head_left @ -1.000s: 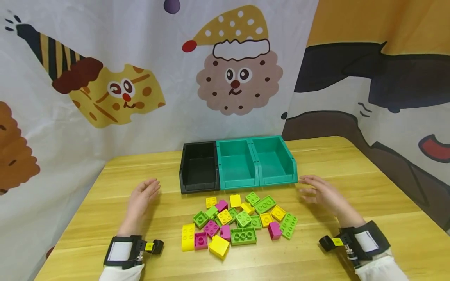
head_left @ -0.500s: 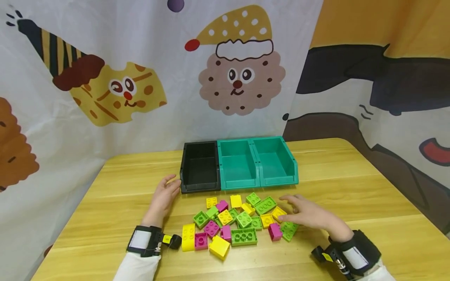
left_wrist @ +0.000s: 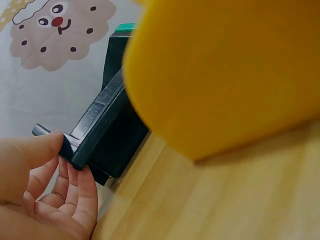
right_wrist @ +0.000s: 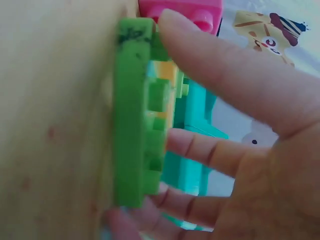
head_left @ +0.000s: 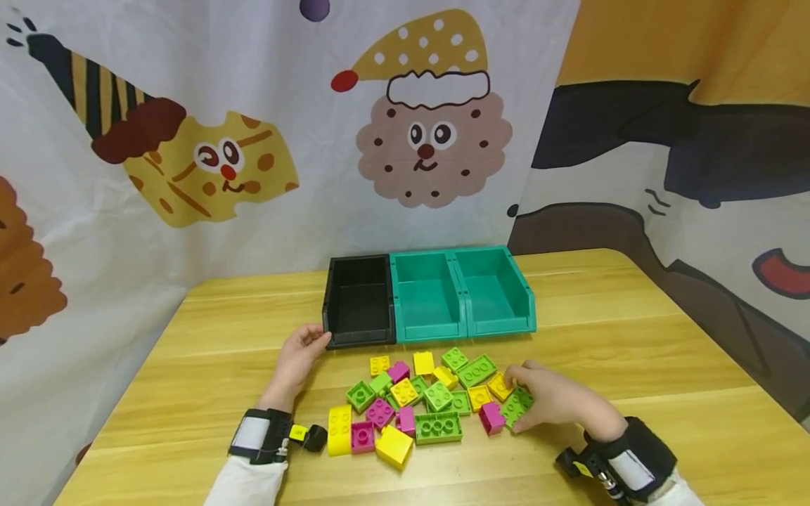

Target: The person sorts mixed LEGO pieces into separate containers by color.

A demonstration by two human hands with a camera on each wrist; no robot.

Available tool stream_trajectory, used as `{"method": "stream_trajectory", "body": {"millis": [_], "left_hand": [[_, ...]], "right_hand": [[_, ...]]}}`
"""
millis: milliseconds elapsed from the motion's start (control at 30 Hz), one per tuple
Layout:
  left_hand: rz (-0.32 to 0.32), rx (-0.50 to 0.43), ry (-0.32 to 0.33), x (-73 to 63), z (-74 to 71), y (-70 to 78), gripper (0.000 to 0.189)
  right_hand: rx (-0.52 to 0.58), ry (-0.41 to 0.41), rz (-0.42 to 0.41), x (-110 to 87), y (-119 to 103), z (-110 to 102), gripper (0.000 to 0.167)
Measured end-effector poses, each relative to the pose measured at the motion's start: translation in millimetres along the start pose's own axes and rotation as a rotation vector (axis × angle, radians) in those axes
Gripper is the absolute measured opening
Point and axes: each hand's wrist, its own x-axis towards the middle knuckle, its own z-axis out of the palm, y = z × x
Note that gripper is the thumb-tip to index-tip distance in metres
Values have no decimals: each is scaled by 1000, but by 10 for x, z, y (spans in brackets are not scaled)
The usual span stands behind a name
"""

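My left hand point(head_left: 296, 365) pinches the near left corner of the black bin point(head_left: 362, 342). In the left wrist view the thumb lies on top of its rim, with fingers curled beneath. At the right end of the brick pile, my right hand point(head_left: 560, 399) grips a long green building brick point(head_left: 517, 403) lying studs up on the table. The right wrist view shows the thumb at one end of this green brick point(right_wrist: 131, 115) and fingertips around the other. A magenta brick point(head_left: 491, 418) and a yellow brick point(head_left: 499, 386) lie right beside it.
Two teal bins point(head_left: 432, 332) stand joined to the black one's right. Several green, yellow and magenta bricks point(head_left: 439, 427) lie loose on the wooden table point(head_left: 221, 337) in front of them. A printed curtain point(head_left: 253, 63) hangs behind. A large yellow brick point(left_wrist: 225, 75) blocks much of the left wrist view.
My left hand has moved right and taken hold of the black bin's corner. My right hand has come left and down onto the green brick; the magenta brick beside it has shifted slightly left.
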Motion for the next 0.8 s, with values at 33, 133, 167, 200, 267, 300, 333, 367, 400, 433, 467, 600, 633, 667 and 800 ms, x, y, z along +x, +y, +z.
{"method": "stream_trajectory", "body": {"millis": [33,133,167,200,267,300,333,367,400,433,467,600,633,667,800], "left_hand": [[2,-16,-2,-1,0,-5,24],[3,-35,-4,-3,-3,-19,23],[4,-34,-5,-5,-3,-21,23],[6,-36,-6,-4,-4,-26,23],[7,-32,-13,-6,-5,-31,24],[8,-32,-18,-7,-3,-32,24],[9,-35,-24,-6,-4,-34,25],[9,-37,-27,-6,-4,-35,25],[11,-41,-32,-3,-4,-37,26],[11,-41,-36,-1,-3,-37,26],[11,-41,-38,2,-1,-37,27],[9,-34,-37,7,-2,-38,27],[8,-30,-35,6,-5,-39,27],[7,-26,-33,4,-7,-38,27],[5,-27,-35,-6,-17,-40,27]], "right_hand": [[-4,2,-31,14,10,6,51],[8,1,-116,55,52,23,50],[14,-1,-139,65,70,29,50],[22,-5,-166,71,96,33,49],[54,-13,-219,70,157,35,48],[77,-20,-243,65,195,32,48],[109,-34,-263,59,233,28,48],[151,-48,-279,52,275,22,49],[203,-69,-293,48,318,14,50],[259,-91,-298,44,360,5,50],[315,-113,-296,40,398,-7,51],[476,-182,-288,48,518,-31,53],[496,-190,-291,54,538,-31,52],[511,-196,-290,58,553,-31,52],[578,-213,-308,68,573,-31,50]]}}
